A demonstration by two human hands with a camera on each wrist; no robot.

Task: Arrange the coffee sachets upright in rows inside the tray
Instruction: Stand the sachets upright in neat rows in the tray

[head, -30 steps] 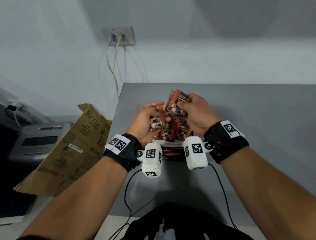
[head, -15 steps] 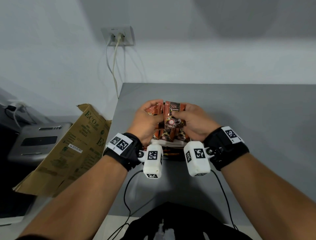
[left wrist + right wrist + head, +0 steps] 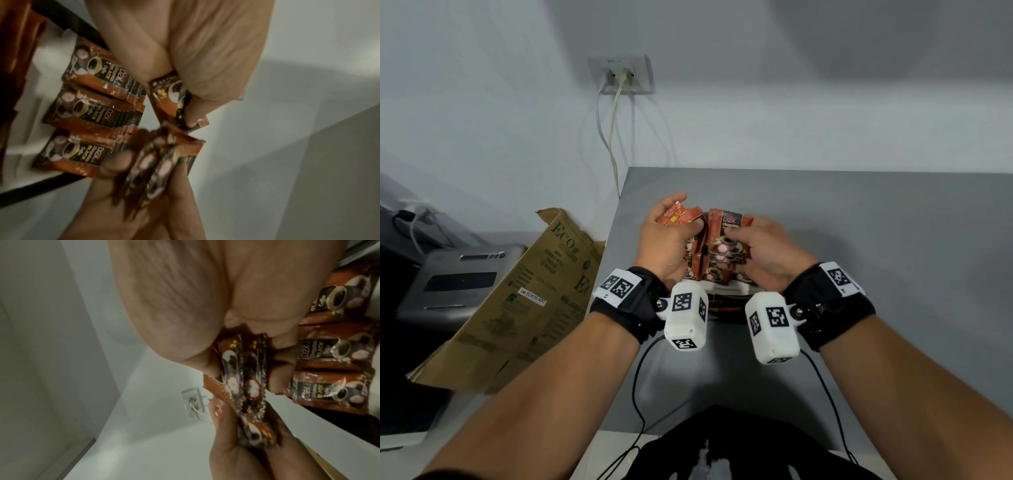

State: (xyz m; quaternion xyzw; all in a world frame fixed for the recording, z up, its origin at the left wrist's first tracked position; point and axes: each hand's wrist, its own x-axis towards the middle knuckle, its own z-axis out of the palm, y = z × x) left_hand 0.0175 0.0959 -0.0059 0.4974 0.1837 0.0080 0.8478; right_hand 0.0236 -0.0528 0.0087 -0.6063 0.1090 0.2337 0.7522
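Left hand (image 3: 666, 240) fingers pinched loose sachets (image 3: 679, 216); right hand (image 3: 763, 246) fingers gripped a bundle (image 3: 727, 236) (above tray rows (image 3: 86, 110)).

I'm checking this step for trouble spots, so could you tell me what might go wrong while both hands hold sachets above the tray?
1. The right hand pinches a small bundle of sachets; one could slide out while it is lowered.
2. The rows of upright sachets already in the tray stand right under the hands, so a knuckle could tip them.
3. The left hand grips loose sachets by the edges, which may crumple them.
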